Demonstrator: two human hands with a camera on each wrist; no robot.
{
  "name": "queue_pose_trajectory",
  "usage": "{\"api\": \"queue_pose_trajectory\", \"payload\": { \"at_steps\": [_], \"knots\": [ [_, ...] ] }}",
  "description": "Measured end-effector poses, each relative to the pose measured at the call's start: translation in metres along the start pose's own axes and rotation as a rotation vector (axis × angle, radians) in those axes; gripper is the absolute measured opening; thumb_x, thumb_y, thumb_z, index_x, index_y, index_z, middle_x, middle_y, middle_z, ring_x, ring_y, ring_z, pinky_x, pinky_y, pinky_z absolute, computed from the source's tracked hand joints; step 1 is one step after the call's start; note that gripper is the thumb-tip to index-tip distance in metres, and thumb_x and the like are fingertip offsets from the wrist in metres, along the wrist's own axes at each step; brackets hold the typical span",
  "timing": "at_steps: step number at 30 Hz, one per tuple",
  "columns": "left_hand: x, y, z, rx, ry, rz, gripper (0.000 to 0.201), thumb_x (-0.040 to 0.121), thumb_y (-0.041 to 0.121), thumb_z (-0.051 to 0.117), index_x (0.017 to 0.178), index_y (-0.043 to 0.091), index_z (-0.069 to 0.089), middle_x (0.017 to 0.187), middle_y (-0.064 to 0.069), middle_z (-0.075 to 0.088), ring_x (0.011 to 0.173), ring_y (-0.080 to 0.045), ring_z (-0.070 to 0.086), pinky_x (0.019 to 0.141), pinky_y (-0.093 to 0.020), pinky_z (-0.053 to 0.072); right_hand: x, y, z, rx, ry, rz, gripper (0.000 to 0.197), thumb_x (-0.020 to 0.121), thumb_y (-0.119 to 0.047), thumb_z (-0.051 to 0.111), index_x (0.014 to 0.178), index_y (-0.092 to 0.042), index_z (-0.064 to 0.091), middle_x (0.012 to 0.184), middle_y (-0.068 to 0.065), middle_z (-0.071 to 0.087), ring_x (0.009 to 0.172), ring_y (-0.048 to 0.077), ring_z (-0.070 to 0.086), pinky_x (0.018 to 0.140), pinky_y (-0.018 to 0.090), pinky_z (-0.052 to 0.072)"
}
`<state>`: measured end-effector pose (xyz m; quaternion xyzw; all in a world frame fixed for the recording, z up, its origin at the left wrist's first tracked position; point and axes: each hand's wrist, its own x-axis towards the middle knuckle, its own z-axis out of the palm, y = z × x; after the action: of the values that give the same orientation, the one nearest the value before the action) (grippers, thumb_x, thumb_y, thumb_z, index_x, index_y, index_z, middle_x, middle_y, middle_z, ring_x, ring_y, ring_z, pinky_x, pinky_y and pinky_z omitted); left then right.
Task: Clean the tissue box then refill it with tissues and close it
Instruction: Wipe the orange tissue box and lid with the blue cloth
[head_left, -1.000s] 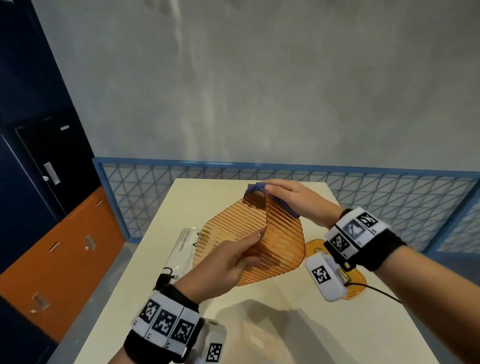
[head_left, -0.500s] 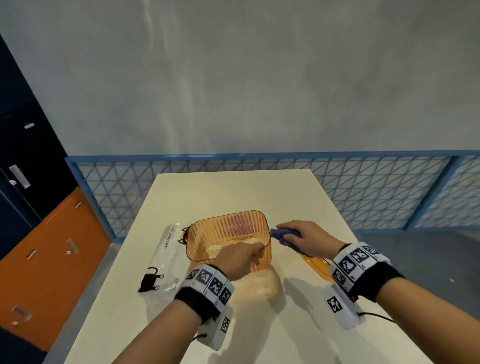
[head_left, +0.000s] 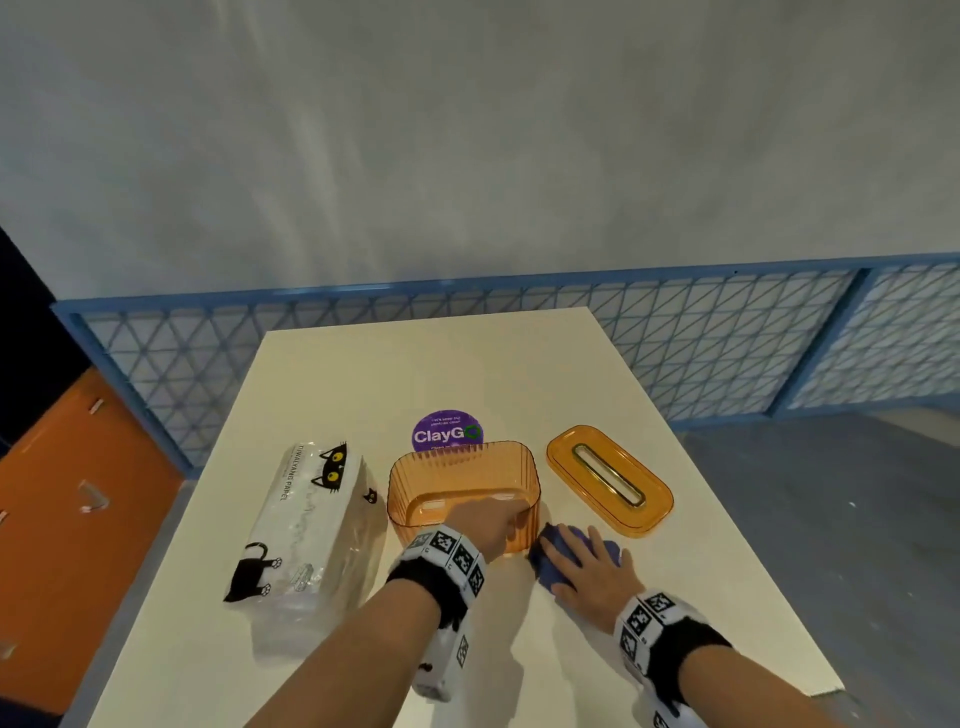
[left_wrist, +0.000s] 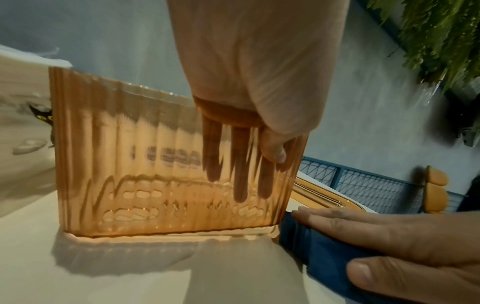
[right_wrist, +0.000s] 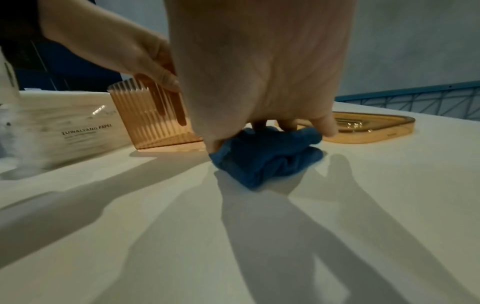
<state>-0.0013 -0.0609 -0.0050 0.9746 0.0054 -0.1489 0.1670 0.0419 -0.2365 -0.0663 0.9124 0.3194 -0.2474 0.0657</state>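
Observation:
The orange ribbed tissue box (head_left: 462, 470) stands upright and open-topped on the white table (head_left: 467, 364). My left hand (head_left: 498, 522) pinches its near wall, fingers inside and thumb (left_wrist: 275, 152) outside. In the left wrist view the box (left_wrist: 130, 164) looks empty. My right hand (head_left: 576, 564) lies flat on a crumpled blue cloth (head_left: 540, 569) on the table, right against the box's right corner. The cloth (right_wrist: 265, 160) sits under the straight fingers. The orange slotted lid (head_left: 563, 448) lies flat to the right. A wrapped tissue pack (head_left: 311, 530) with cat prints lies left of the box.
A purple round ClayGo sticker (head_left: 448, 434) is on the table just behind the box. A blue mesh railing (head_left: 727, 353) runs behind the table. Orange cabinets (head_left: 78, 493) stand on the left. The table's edges drop off on both sides.
The box was held up and wiped with the cloth, then came down; it now stands on the table. My right hand has lowered the cloth onto the table beside it.

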Motion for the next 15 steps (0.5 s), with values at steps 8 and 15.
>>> {"api": "queue_pose_trajectory", "payload": {
  "at_steps": [8, 15],
  "knots": [
    [0.014, 0.014, 0.001, 0.055, -0.110, -0.029, 0.043, 0.090, 0.005, 0.043, 0.130, 0.019, 0.045, 0.123, -0.010, 0.061, 0.112, -0.029, 0.057, 0.091, -0.040, 0.050, 0.000, 0.009, 0.010, -0.013, 0.018, 0.091, 0.074, 0.091, -0.053, -0.010, 0.136, -0.017, 0.036, 0.139, 0.004, 0.053, 0.118, 0.038, 0.058, 0.080, 0.058, 0.053],
    [0.023, 0.021, 0.006, 0.023, -0.090, -0.021, 0.036, 0.094, 0.011, 0.042, 0.129, 0.019, 0.047, 0.124, -0.010, 0.060, 0.112, -0.029, 0.057, 0.093, -0.039, 0.050, -0.004, 0.023, 0.018, -0.077, 0.046, 0.117, 0.119, 0.057, -0.069, -0.043, 0.145, -0.034, 0.028, 0.157, 0.004, 0.022, 0.136, 0.043, 0.035, 0.100, 0.058, 0.040]
  ]
}}
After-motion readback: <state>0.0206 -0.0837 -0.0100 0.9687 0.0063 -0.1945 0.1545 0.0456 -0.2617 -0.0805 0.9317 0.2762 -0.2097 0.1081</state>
